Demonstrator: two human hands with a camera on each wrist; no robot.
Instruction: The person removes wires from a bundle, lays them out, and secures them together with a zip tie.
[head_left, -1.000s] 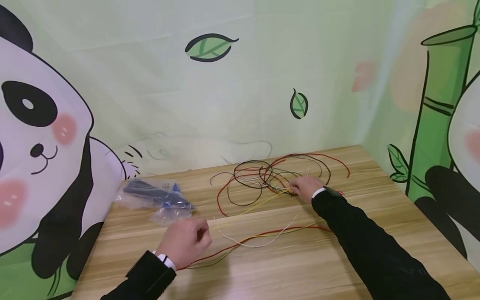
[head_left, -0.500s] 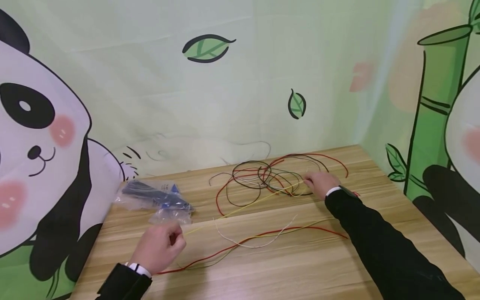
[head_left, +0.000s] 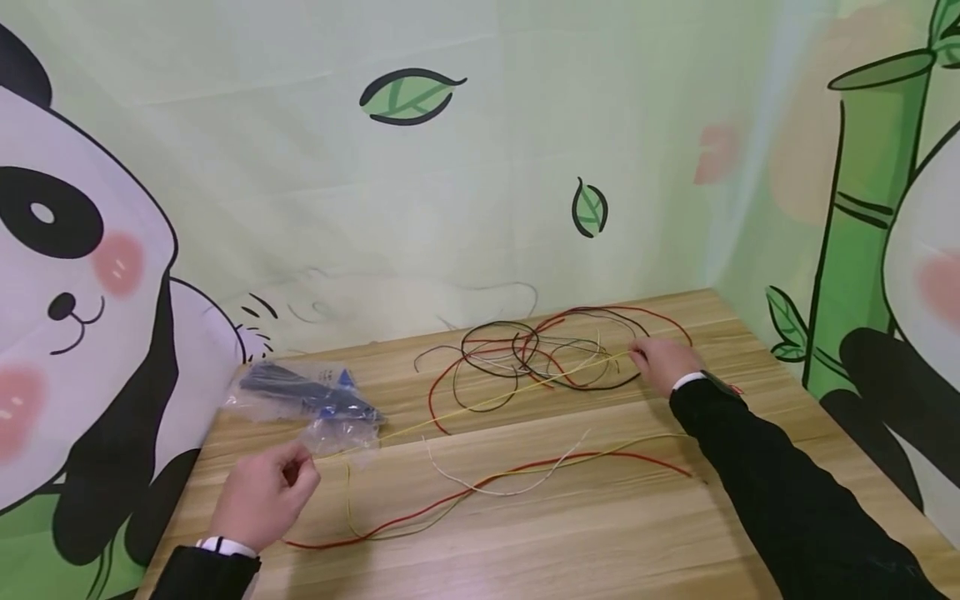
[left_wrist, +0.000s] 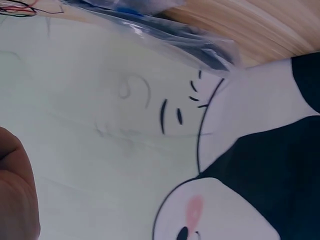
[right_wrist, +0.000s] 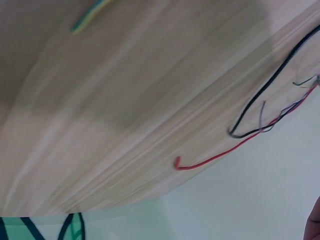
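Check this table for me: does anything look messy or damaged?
The tangle of wires far back on the table looks untidy, its black and red strands crossing. No damage stands out. The yellow wire between the left hand and right hand looks nearly straight.

Head view reads evenly bright, with soft shadows on the near part of the table (head_left: 570,542) and glints on the plastic bag (head_left: 309,398) at the table's left; wrist views are dimmer and softer.

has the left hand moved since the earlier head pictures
Yes, leftward: in the head view, the left hand was below the plastic bag's right end and is now below its left part.
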